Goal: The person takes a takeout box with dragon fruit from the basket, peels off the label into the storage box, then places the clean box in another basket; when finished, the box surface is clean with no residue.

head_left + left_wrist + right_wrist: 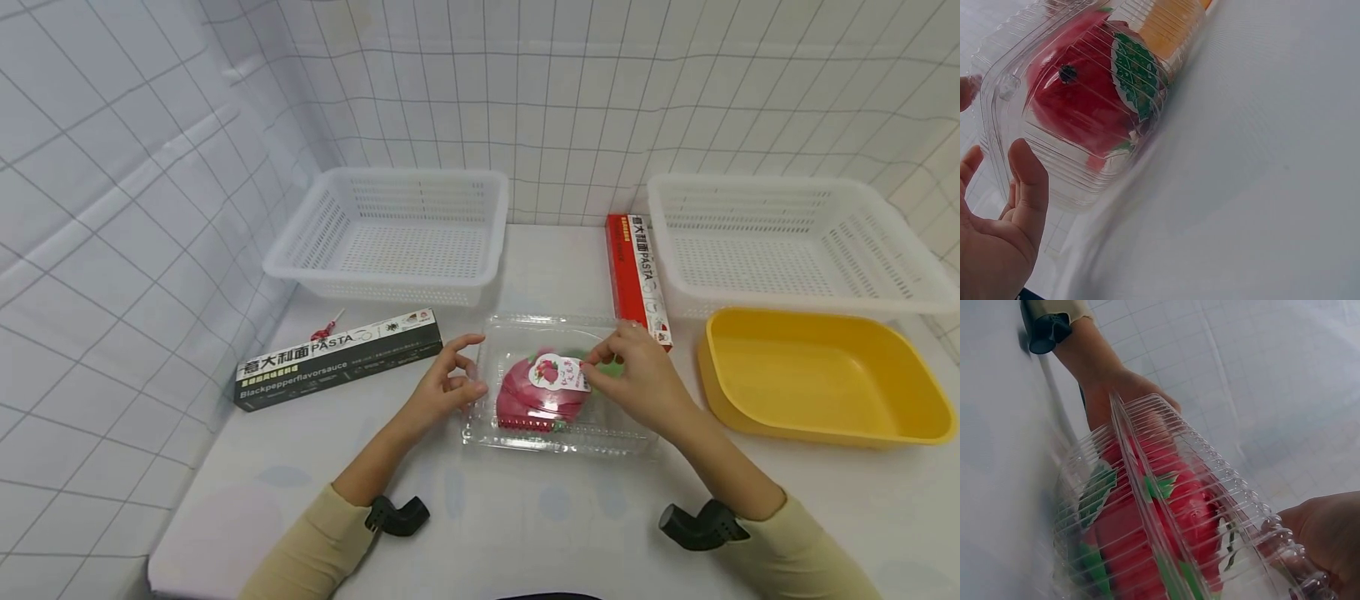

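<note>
A clear plastic clamshell box point(487, 433) sits at the middle of the table, its lid down. Through its wall show pinkish-red, fruit-like contents point(1085, 94) with green leaf shapes. On the lid lies a white label point(551, 372) printed with red fruit and writing. My right hand point(637, 375) pinches the right end of this label between thumb and fingers. At the box's left edge, the index finger and thumb of my left hand point(442, 385) reach right to the rim, the other fingers loosely bent.
A black pasta box point(337, 367) lies left, with a small red-wrapped lollipop point(324, 332) behind it. A red pasta box point(630, 275) lies behind my right hand. White baskets stand at back left point(390, 292) and back right point(810, 304); a yellow tub point(817, 429) is on the right.
</note>
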`<state>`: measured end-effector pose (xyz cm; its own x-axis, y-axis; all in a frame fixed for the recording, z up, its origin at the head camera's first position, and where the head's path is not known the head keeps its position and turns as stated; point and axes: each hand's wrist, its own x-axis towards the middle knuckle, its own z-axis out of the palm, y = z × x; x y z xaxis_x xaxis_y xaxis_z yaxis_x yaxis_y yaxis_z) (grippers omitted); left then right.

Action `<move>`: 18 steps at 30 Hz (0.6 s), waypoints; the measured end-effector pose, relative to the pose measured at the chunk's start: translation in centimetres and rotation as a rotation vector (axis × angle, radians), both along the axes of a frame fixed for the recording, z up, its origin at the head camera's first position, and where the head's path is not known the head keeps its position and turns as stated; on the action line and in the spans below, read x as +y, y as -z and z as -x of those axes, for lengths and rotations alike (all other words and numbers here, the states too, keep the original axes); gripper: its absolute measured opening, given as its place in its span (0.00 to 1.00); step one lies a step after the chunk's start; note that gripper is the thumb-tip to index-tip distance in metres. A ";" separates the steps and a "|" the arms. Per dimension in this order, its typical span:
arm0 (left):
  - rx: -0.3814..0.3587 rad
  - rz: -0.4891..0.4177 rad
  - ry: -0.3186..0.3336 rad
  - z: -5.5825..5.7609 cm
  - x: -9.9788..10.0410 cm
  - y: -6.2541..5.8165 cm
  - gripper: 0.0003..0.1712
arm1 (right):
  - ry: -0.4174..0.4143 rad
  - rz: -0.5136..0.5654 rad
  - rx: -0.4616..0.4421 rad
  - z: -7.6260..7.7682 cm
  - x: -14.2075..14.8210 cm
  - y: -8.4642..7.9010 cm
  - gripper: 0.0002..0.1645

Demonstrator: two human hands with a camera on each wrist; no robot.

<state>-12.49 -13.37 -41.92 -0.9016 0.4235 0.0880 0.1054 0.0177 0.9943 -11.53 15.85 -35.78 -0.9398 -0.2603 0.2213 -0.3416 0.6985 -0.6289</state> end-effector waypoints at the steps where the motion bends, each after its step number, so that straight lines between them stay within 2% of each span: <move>1: -0.001 -0.003 0.000 0.0 0.0 0.0 0.39 | 0.005 0.005 0.003 0.0 0.0 0.0 0.04; 7: -0.006 -0.026 0.005 -0.1 0.0 0.0 0.39 | 0.037 0.048 0.039 -0.3 -0.4 0.1 0.03; 18: -0.010 -0.040 0.010 -0.1 0.1 -0.1 0.39 | 0.027 0.105 0.201 -0.7 -0.9 0.6 0.02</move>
<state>-12.37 -13.28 -41.87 -0.8983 0.4286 0.0966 0.0958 -0.0235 0.9951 -10.82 14.96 -36.41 -0.8806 -0.2012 0.4290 -0.4490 0.6434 -0.6200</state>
